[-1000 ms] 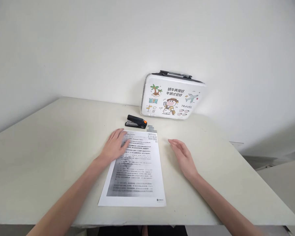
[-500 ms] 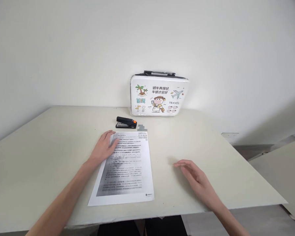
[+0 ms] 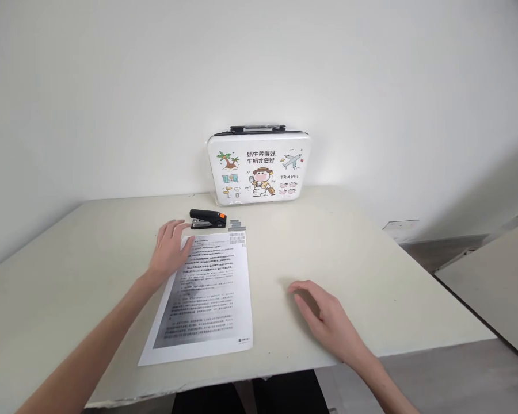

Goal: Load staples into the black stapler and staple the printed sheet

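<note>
A printed sheet of paper (image 3: 205, 293) lies on the table, with dense lines of text and a grey shadow on its left side. My left hand (image 3: 171, 246) is over the sheet's upper left edge, fingers apart, its fingertips close to a black stapler (image 3: 208, 219) with an orange mark. Whether the fingers touch the stapler I cannot tell. Several strips of staples (image 3: 236, 225) lie beside the stapler, just above the paper's top right corner. To the right of the paper, my right hand (image 3: 322, 313) rests with curved fingers, thumb apart, holding nothing.
A white case (image 3: 259, 167) with cartoon pictures and a black handle leans against the wall at the back of the pale table (image 3: 349, 247). The table's front edge runs close to my legs. A second pale surface (image 3: 496, 287) stands lower right.
My left hand has lifted off the sheet somewhat and shifted toward its left edge, near the stapler. The whole view has turned slightly right. My right hand stays beside the paper.
</note>
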A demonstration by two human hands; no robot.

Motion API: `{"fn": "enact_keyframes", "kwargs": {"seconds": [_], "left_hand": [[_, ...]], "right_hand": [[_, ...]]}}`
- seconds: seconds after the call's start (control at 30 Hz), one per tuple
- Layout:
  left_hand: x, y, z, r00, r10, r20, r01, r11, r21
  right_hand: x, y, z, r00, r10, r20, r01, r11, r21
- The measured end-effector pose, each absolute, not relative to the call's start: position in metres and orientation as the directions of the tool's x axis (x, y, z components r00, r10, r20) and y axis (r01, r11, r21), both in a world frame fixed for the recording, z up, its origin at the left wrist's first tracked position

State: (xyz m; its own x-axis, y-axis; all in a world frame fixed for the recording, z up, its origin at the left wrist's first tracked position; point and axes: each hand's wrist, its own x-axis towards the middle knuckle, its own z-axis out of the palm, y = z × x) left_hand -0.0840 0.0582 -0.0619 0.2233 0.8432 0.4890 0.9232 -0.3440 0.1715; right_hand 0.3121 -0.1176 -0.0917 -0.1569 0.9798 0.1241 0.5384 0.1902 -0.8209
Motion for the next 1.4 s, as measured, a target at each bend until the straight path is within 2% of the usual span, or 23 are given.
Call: {"fn": "enact_keyframes", "kwargs": {"seconds": [0.13, 0.37, 0.5, 0.67, 0.8, 0.97, 1.1, 1.2, 1.3, 1.4], "left_hand": [[-0.068, 0.093, -0.036, 0.341, 0.836, 0.431, 0.916, -0.399, 0.049], [-0.056, 0.144, -0.006, 0.366, 0.925, 0.100, 0.929, -0.358, -0.091], [-0.055, 0.146, 0.002, 0.307, 0.950, 0.058, 0.951, -0.305, -0.048], [-0.061, 0.124, 0.009, 0.195, 0.961, 0.194, 0.977, -0.207, 0.041], [-0.058, 0.094, 0.021, 0.177, 0.950, 0.257, 0.971, -0.211, 0.110], [-0.021, 0.049, 0.034, 0.318, 0.907, 0.275, 0.921, -0.364, 0.138], [0.026, 0.014, 0.034, 0.467, 0.856, 0.223, 0.848, -0.505, 0.160], [0.060, -0.009, 0.025, 0.547, 0.819, 0.173, 0.800, -0.572, 0.179], [0.089, -0.026, 0.012, 0.623, 0.771, 0.133, 0.753, -0.637, 0.165], [0.114, -0.037, -0.002, 0.668, 0.735, 0.116, 0.716, -0.678, 0.168]], "right_hand": [[0.311, -0.117, -0.089, -0.169, 0.976, 0.134, 0.524, 0.205, -0.827], [0.312, -0.115, -0.085, -0.168, 0.974, 0.150, 0.499, 0.215, -0.839], [0.312, -0.115, -0.082, -0.171, 0.974, 0.150, 0.501, 0.217, -0.838], [0.311, -0.116, -0.082, -0.176, 0.972, 0.154, 0.502, 0.223, -0.836], [0.311, -0.118, -0.083, -0.173, 0.969, 0.175, 0.515, 0.240, -0.823], [0.310, -0.120, -0.084, -0.173, 0.963, 0.208, 0.515, 0.268, -0.814], [0.309, -0.118, -0.087, -0.147, 0.962, 0.229, 0.487, 0.272, -0.830], [0.312, -0.116, -0.088, 0.001, 0.966, 0.260, 0.407, 0.238, -0.882], [0.324, -0.113, -0.089, 0.159, 0.962, 0.223, 0.312, 0.165, -0.936], [0.343, -0.110, -0.089, 0.209, 0.961, 0.181, 0.271, 0.121, -0.955]]}}
